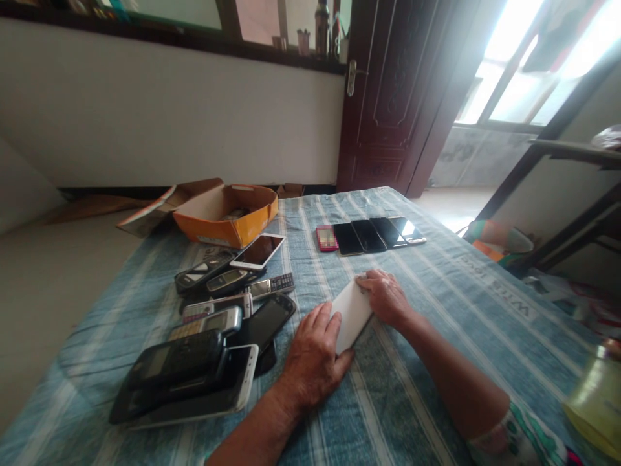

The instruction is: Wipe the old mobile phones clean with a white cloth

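A white smartphone is held at a slant just above or on the striped cloth, its pale plain side up. My left hand grips its lower left edge, thumb at the near end and fingers along the side. At the far right corner, my right hand closes its fingers on the same phone. Left of my hands lies a heap of old phones, among them a dark touchscreen phone, a silver keypad phone and a large white-edged tablet.
Beyond my hands, several dark phones lie in an overlapping row beside a small pink-framed item. An open orange cardboard box stands at the far left. A yellowish container is at the right edge.
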Motion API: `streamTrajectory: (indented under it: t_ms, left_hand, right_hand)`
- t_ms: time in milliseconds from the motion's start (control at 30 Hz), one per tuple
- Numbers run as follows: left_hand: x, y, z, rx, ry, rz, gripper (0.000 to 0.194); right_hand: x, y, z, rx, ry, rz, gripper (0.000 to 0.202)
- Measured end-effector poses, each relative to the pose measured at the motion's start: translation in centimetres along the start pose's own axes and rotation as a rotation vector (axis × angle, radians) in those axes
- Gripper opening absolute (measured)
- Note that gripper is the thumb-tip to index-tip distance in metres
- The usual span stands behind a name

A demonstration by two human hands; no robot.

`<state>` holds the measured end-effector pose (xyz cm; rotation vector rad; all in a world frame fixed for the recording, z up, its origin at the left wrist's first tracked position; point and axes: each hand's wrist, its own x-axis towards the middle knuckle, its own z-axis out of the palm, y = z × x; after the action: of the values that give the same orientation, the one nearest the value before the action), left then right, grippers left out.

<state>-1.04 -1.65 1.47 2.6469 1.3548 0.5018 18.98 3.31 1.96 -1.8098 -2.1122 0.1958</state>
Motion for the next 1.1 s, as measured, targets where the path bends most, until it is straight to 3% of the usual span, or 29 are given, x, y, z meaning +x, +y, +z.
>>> streamTrajectory:
  t_ms: [633,867,967,1100]
  left_hand:
    - [-0.2,-0.3,0.3,-0.03,0.039,0.016,0.051]
    - [-0.1,-0.1,0.2,-0.019,0.033,0.007,0.054]
    - [-0.1,-0.1,0.1,-0.02,0.032,0.011,0.054]
    - [0.0,0.0,0.0,-0.008,0.019,0.018,0.053]
  right_hand:
    - [-1.0,-1.2,-0.8,-0.147,-0.034,-0.009,0.037]
    - [-2.0,-0.1,-1.4,-0.15,0.055,0.071,0.036]
    - [-1.9,-0.1,-1.3,-0.147,0.108,0.031,0.037]
    - [-1.7,-1.1,-1.0,-0.218,0.04,-0.056,0.034]
